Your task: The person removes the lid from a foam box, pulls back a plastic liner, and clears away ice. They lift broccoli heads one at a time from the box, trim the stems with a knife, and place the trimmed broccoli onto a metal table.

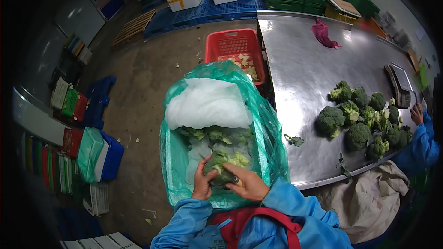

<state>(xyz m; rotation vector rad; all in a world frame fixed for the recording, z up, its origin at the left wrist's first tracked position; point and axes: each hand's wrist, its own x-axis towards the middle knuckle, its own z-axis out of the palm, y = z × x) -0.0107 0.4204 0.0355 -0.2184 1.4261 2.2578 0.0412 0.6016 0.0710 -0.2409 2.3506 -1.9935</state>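
My left hand (202, 180) is wrapped round the left side of a broccoli head (219, 168), held over an open box. My right hand (249, 184) is closed round a small tool with a pale handle (237, 181), its fingers against the broccoli; the tool's blade is hidden. The box is lined with a green plastic bag (272, 143), its edges folded outward. White sheet material (207, 103) covers the far part of the box. More broccoli (219, 136) lies inside, beyond my hands.
Several broccoli heads (358, 136) lie on the metal table (295, 78) at the right, near a scale (399, 83). A co-worker's hand (417, 114) is at the table's right edge. A red crate (233, 41) with leaf scraps stands beyond the box.
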